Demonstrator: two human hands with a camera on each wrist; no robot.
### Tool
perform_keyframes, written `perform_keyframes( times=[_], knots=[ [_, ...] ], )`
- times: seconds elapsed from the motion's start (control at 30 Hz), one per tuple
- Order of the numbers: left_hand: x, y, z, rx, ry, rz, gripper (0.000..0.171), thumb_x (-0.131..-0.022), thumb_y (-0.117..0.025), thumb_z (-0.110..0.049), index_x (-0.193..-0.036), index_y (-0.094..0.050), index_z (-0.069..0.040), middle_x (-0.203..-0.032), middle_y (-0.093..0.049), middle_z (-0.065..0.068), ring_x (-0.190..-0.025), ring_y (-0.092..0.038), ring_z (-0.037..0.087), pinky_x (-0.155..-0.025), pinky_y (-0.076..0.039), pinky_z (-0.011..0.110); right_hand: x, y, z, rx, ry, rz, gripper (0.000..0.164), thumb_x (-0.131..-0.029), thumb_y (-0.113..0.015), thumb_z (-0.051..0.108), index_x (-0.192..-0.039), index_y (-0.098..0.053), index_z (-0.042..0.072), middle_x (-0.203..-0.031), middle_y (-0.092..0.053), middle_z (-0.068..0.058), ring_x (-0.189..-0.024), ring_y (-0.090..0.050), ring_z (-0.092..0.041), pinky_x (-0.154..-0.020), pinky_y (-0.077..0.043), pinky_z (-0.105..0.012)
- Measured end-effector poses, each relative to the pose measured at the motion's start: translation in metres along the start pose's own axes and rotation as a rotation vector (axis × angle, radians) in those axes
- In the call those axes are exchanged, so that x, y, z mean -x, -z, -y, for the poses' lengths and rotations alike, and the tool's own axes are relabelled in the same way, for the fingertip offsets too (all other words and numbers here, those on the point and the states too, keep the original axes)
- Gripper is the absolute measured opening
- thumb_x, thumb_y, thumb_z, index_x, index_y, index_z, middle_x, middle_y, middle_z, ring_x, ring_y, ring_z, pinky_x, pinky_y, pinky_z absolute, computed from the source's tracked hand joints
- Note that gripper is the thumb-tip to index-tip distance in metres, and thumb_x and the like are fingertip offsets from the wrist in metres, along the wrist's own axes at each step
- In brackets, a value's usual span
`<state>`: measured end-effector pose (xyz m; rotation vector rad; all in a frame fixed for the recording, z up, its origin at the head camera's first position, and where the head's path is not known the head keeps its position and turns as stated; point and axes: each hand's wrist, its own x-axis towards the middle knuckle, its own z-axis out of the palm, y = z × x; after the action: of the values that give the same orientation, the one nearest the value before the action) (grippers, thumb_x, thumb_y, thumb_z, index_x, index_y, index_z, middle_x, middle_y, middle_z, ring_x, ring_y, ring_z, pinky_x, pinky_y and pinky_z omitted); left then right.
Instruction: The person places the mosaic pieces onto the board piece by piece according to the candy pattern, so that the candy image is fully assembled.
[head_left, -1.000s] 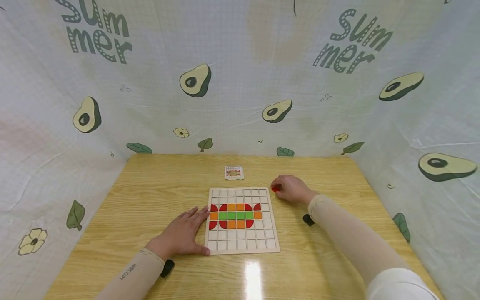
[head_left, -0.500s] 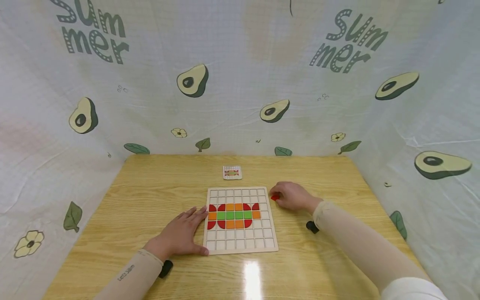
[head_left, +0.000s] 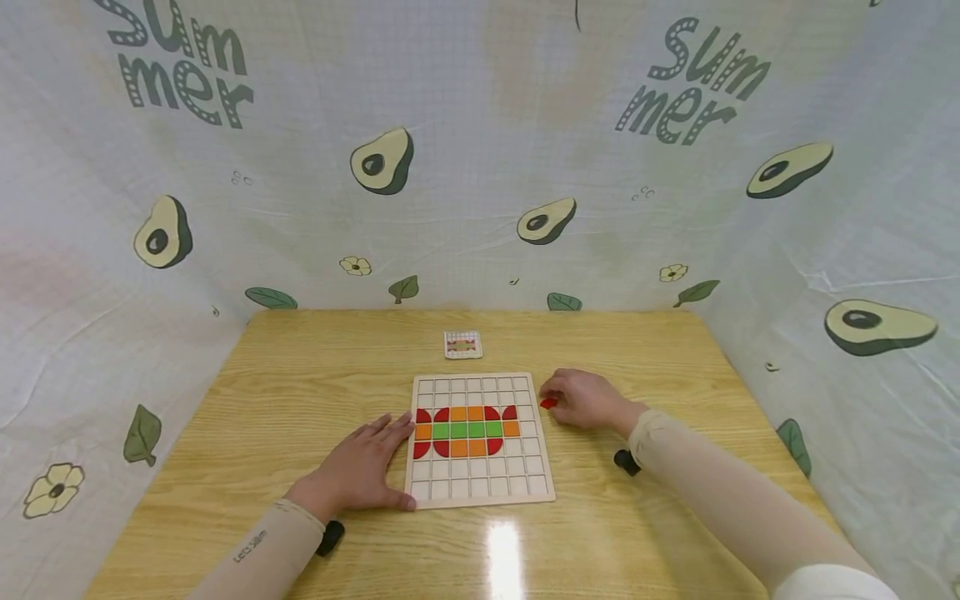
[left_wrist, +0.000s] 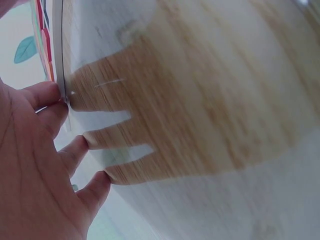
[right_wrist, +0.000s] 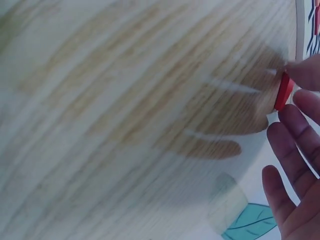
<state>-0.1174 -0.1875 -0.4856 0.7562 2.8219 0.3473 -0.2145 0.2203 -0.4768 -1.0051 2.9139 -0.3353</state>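
Observation:
A pale wooden grid board [head_left: 480, 492] lies on the table, bearing red quarter-round tiles, orange squares and a green row across its middle. My left hand [head_left: 360, 471] rests with spread fingers along the board's left edge; in the left wrist view its fingertips [left_wrist: 60, 95] meet that edge. Just right of the board, my right hand [head_left: 588, 400] pinches a red tile [head_left: 549, 403] between thumb and fingers. The right wrist view shows this red tile [right_wrist: 283, 91] tilted close over the table, its far side hidden by the thumb.
Behind the board lies a small card [head_left: 462, 345] printed with a matching coloured pattern on a grid. The wooden table [head_left: 330, 358] is enclosed by a patterned cloth [head_left: 465, 208] at the back and sides. A dark wrist device [head_left: 627, 462] sits under the right wrist.
My right hand has come a little nearer along the board's right side with the red tile still pinched. The left hand has stayed at the board's edge. The view has shifted slightly.

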Motion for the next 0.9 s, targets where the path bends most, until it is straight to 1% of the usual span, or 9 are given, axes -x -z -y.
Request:
perform_keyframes(
  times=[0.13,0.3,0.4,0.63,0.73,0.9],
  knots=[
    [0.0003,-0.0025,0.0024,0.009,-0.009,-0.023,0.115,-0.068,-0.07,-0.08,-0.154,-0.04,-0.009,-0.162,-0.029,0.003,-0.146,-0.026,0.036,-0.111,-0.028,0.059,0.0025,0.002,0.0016,0.007,0.025,0.001,0.018,-0.086,-0.074,0.016,-0.104,-0.077,0.017,-0.096,-0.064,0.007,-0.081,-0.057,-0.008,-0.076,-0.053,-0.031],
    [0.0006,-0.0041,0.0032,0.013,0.002,-0.027,0.117,-0.066,-0.07,-0.08,-0.155,-0.038,-0.011,-0.162,-0.028,0.0,-0.147,-0.025,0.034,-0.112,-0.027,0.057,0.0058,0.0052,0.0062,-0.029,0.069,0.004,0.018,-0.084,-0.074,0.01,-0.101,-0.077,0.015,-0.096,-0.065,0.004,-0.083,-0.058,-0.011,-0.078,-0.054,-0.034],
    [0.0003,-0.0054,0.0037,0.01,0.009,-0.023,0.117,-0.066,-0.069,-0.081,-0.156,-0.037,-0.013,-0.163,-0.026,-0.002,-0.147,-0.023,0.032,-0.113,-0.026,0.055,0.0072,0.0053,0.0073,-0.027,0.071,0.005,0.017,-0.084,-0.074,0.01,-0.1,-0.077,0.016,-0.096,-0.064,0.005,-0.083,-0.058,-0.01,-0.078,-0.054,-0.033],
    [-0.0001,-0.0064,0.0039,0.016,0.015,-0.021,0.117,-0.066,-0.069,-0.081,-0.156,-0.037,-0.013,-0.163,-0.025,-0.003,-0.148,-0.023,0.032,-0.114,-0.025,0.055,0.0091,0.0019,0.0059,-0.009,0.078,0.006,0.018,-0.084,-0.074,0.012,-0.101,-0.077,0.018,-0.097,-0.063,0.007,-0.082,-0.057,-0.009,-0.078,-0.053,-0.032],
    [0.0005,-0.005,0.0028,0.015,0.014,-0.02,0.117,-0.066,-0.068,-0.082,-0.156,-0.037,-0.013,-0.163,-0.025,-0.003,-0.148,-0.023,0.032,-0.114,-0.025,0.055,0.0097,0.0012,0.0055,-0.014,0.083,0.006,0.018,-0.084,-0.074,0.011,-0.101,-0.076,0.017,-0.097,-0.063,0.006,-0.083,-0.058,-0.01,-0.077,-0.054,-0.033],
    [0.0016,0.0016,-0.0023,0.013,0.014,-0.002,0.115,-0.068,-0.07,-0.078,-0.155,-0.038,-0.011,-0.163,-0.027,0.001,-0.147,-0.023,0.034,-0.114,-0.025,0.057,0.0105,0.0012,0.0056,-0.021,0.082,0.012,0.019,-0.085,-0.074,0.012,-0.103,-0.076,0.017,-0.098,-0.063,0.007,-0.085,-0.058,-0.01,-0.078,-0.053,-0.034]
  ],
)
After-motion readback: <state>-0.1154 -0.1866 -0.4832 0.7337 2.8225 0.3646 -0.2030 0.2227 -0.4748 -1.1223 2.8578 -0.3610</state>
